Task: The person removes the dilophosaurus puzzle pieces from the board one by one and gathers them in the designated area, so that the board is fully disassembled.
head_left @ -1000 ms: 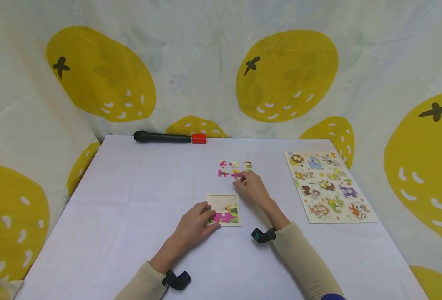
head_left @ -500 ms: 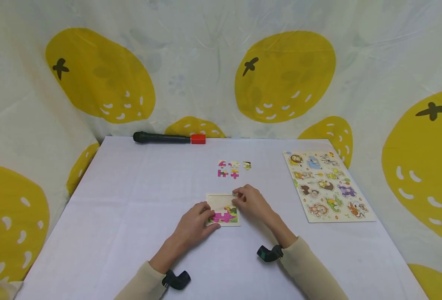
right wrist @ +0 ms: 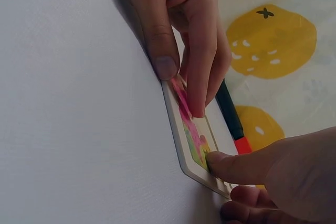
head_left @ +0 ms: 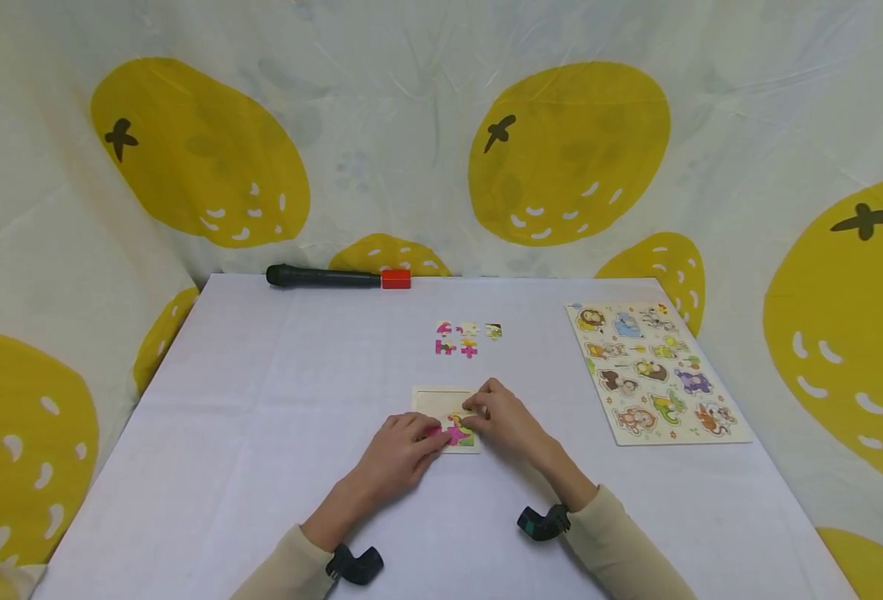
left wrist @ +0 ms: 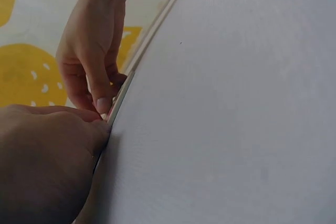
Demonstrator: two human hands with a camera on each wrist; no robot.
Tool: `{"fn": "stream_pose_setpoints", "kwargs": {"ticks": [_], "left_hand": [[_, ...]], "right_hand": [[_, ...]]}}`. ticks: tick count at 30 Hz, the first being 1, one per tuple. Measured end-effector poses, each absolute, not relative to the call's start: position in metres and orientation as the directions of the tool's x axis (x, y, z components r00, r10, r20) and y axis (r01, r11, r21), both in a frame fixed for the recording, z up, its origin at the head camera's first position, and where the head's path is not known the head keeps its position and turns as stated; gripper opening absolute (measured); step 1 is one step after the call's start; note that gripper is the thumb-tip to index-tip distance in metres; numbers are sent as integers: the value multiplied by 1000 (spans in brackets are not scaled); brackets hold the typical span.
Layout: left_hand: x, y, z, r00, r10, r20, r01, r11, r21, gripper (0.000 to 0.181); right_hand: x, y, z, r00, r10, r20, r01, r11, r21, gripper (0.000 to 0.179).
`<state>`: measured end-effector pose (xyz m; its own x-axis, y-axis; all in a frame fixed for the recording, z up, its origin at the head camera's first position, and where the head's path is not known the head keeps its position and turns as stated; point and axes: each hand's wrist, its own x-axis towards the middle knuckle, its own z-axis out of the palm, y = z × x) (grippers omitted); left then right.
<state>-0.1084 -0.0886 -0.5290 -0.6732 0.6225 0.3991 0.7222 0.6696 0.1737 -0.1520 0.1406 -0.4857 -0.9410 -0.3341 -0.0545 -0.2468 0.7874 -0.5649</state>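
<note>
A small square wooden puzzle tray (head_left: 441, 400) lies on the white table, its upper part bare wood. Fitted pink, green and yellow jigsaw pieces (head_left: 457, 435) fill its lower part. My left hand (head_left: 396, 448) holds the tray's left side, thumb at the near rim (right wrist: 176, 129) and a finger on the pieces in the right wrist view. My right hand (head_left: 507, 419) grips the right side, thumb over the pieces and curled fingers by the rim; whether it has a piece under its thumb I cannot tell. Several loose jigsaw pieces (head_left: 468, 348) lie beyond the tray.
A larger wooden board with animal pictures (head_left: 655, 375) lies to the right. At the table's far edge are a black microphone (head_left: 325, 277) and a red block (head_left: 396, 279) at its end. A fruit-patterned cloth (head_left: 396, 150) hangs behind the table.
My right hand has come back from the loose pieces to the tray's right side. My left hand has shifted slightly right, its fingers now over the fitted pieces.
</note>
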Motion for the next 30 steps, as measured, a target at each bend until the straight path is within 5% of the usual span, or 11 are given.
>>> {"fn": "stream_pose_setpoints", "kwargs": {"ticks": [10,30], "left_hand": [[-104,-80,-530,-688,642,339,700,709,78,36],[-102,-79,-527,-713,640,286,685,722,92,35]], "right_hand": [[-152,138,-487,-944,-318,-83,-221,802,-555,20],[-153,143,-487,-938,-334,-96,-182,706,-684,17]]}}
